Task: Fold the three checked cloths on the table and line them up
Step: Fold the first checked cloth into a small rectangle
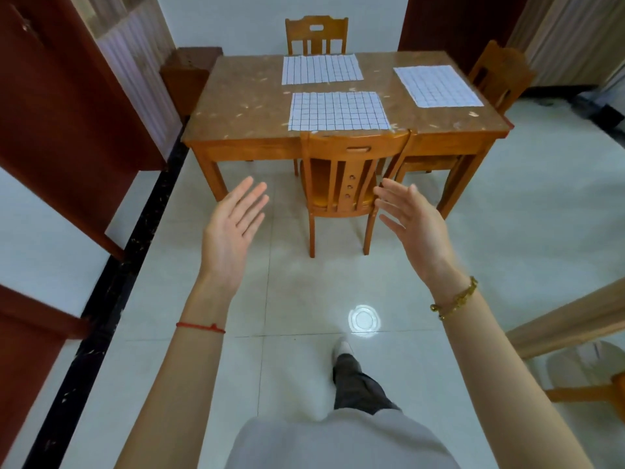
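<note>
Three white cloths with blue checks lie flat and unfolded on the brown table [243, 96]. One cloth [338, 111] is at the near edge, one cloth [321, 69] is at the far middle, and one cloth [438, 86] is at the right, turned at an angle. I stand on the floor some way short of the table. My left hand [233, 228] and my right hand [411, 220] are raised in front of me, palms facing each other, fingers straight, holding nothing.
A wooden chair [348, 184] is pushed in at the table's near side, between me and the nearest cloth. Another chair [316, 33] stands at the far side and one chair [500, 72] at the right. Dark red doors [67, 106] line the left.
</note>
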Available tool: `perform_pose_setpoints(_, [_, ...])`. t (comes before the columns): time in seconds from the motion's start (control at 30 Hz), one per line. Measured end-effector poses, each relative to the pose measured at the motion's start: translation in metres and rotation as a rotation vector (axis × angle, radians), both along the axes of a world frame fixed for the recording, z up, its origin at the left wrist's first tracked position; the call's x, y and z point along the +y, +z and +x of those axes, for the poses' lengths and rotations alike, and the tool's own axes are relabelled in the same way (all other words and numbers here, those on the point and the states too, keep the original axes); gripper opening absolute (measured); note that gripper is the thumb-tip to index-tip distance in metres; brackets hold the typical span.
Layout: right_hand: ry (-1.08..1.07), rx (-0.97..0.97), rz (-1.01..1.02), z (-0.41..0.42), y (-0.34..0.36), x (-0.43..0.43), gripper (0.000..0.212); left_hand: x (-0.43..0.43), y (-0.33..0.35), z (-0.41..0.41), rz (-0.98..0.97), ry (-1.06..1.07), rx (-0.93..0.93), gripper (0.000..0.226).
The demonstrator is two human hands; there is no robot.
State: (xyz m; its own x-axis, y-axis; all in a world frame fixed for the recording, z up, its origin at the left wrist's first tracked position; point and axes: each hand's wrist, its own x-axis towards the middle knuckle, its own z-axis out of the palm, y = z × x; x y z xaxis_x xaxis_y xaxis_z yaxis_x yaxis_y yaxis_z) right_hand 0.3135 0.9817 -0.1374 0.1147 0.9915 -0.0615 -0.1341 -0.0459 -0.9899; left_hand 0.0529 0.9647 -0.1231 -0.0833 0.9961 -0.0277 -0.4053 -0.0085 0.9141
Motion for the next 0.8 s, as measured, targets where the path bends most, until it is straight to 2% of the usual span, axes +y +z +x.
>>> perform_pose_setpoints(0.8, [0.102,0.001,-0.012,0.073,0.002,0.333,0.045,0.314,-0.003,0.079,-0.007,0.075,0.017,0.044])
